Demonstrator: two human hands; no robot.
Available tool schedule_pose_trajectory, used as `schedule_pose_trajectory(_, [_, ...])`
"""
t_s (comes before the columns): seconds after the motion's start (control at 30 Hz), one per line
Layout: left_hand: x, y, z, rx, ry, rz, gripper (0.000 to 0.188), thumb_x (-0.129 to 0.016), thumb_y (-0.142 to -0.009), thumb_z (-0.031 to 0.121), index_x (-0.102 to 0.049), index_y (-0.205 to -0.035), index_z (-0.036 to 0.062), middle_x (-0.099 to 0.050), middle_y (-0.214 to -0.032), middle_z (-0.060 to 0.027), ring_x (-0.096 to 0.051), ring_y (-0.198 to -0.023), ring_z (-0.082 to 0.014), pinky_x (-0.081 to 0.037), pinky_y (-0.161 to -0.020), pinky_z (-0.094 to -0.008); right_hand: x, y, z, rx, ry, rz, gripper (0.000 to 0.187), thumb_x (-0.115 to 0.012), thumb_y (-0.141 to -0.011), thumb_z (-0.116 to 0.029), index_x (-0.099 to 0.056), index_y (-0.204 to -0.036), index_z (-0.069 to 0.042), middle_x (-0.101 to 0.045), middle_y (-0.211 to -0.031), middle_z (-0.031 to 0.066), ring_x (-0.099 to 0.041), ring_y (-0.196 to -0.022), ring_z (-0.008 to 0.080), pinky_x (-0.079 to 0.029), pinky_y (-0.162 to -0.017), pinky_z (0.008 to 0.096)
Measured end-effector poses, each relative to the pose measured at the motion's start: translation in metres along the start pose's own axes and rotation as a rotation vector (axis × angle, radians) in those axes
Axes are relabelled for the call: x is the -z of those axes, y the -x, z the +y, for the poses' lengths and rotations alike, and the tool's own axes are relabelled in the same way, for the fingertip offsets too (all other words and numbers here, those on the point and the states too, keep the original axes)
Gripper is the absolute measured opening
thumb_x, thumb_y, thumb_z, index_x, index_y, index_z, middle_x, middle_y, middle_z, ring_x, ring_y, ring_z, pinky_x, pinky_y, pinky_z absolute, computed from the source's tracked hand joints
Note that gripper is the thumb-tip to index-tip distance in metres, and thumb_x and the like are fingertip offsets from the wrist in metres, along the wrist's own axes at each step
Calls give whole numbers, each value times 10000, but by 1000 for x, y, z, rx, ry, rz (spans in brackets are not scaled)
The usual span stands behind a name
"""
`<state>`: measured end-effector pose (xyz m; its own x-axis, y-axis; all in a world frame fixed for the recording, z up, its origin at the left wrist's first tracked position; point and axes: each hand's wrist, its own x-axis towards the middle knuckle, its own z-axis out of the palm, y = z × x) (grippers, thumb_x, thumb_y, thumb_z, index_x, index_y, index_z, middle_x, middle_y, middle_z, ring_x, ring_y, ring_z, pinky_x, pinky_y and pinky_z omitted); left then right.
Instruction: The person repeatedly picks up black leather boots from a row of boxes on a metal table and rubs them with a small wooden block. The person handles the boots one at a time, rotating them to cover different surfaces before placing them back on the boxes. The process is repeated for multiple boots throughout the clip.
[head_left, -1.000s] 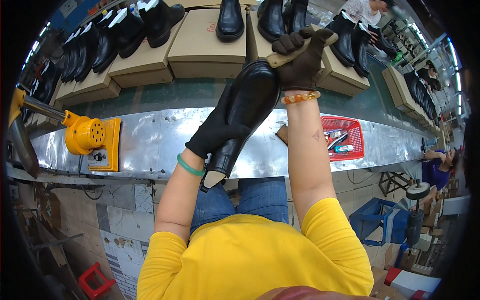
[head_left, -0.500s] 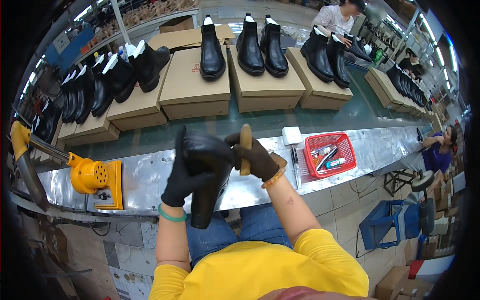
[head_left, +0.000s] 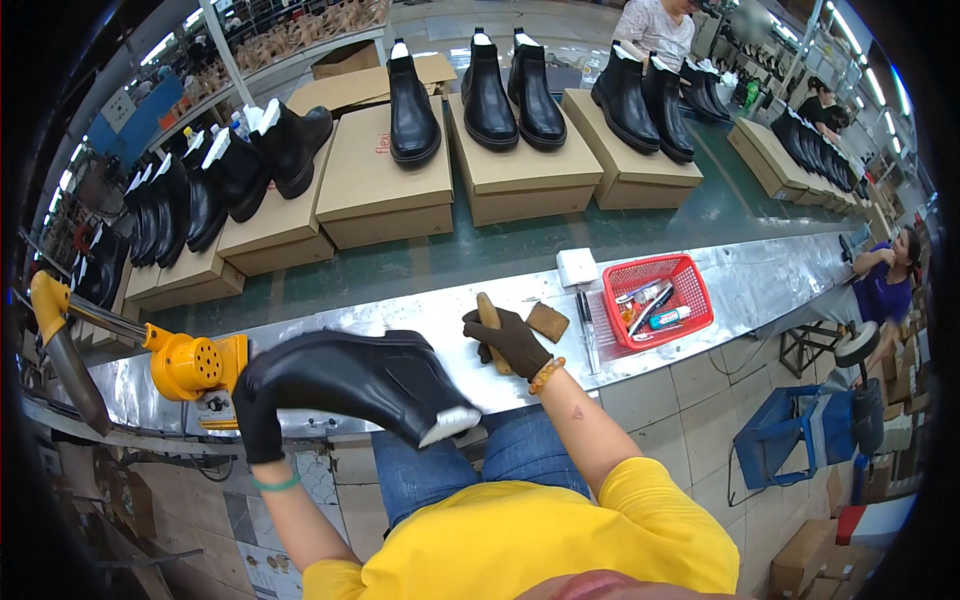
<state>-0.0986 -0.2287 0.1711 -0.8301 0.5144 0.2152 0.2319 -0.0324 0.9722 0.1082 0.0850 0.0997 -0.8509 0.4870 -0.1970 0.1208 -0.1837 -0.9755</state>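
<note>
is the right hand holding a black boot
No, the left hand holds the black boot, while the right hand grips a tan object.

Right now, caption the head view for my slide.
At a metal bench, the gloved left hand holds a black boot while the gloved right hand grips a slim tan bar.

Shoe factory, black boots [head_left: 415, 125] on cardboard boxes [head_left: 388, 190], metal workbench [head_left: 770, 277]

Gloved L hand [head_left: 260, 425] gripping, L forearm [head_left: 305, 520] angled out; gloved R hand [head_left: 518, 343] curled, R forearm [head_left: 588, 420] angled in.
</note>
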Motion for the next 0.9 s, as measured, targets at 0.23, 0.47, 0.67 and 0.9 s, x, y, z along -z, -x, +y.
schedule_pose_trajectory(0.23, [-3,125,-36,513,358,-11,593,-509,-905,170,-252,-1421,32,-401,-1370,-118,-459,-1192,-207,-398,-989,-328,11,6,28,-85,-76,88,278,-673,-804,-237,-598,-939,-6,-552,-673,25,-533,-539,104,-438,-493,242])
schedule_pose_trajectory(0.47, [-47,150,-78,609,689,-5,533,-449,-946,230,-259,-1429,109,-382,-1401,-77,-418,-1254,-200,-375,-1026,-356,11,7,33,-70,-124,124,301,-678,-805,-214,-583,-970,20,-562,-686,35,-550,-533,108,-467,-489,241])
schedule_pose_trajectory(0.67, [-83,72,-50,372,833,-61,671,-584,-868,266,-247,-1415,74,-362,-1406,-122,-405,-1263,-279,-349,-1055,-410,12,7,36,-70,-137,127,309,-674,-801,-186,-577,-989,39,-585,-702,62,-577,-546,124,-501,-495,261])
schedule_pose_trajectory(0.9, [-143,-123,-25,111,904,-144,506,-590,-861,236,-399,-1304,83,-497,-1252,-96,-517,-1140,-221,-464,-927,-359,18,8,36,-61,-146,125,340,-668,-801,-176,-557,-1028,51,-584,-712,72,-588,-567,139,-511,-521,269])
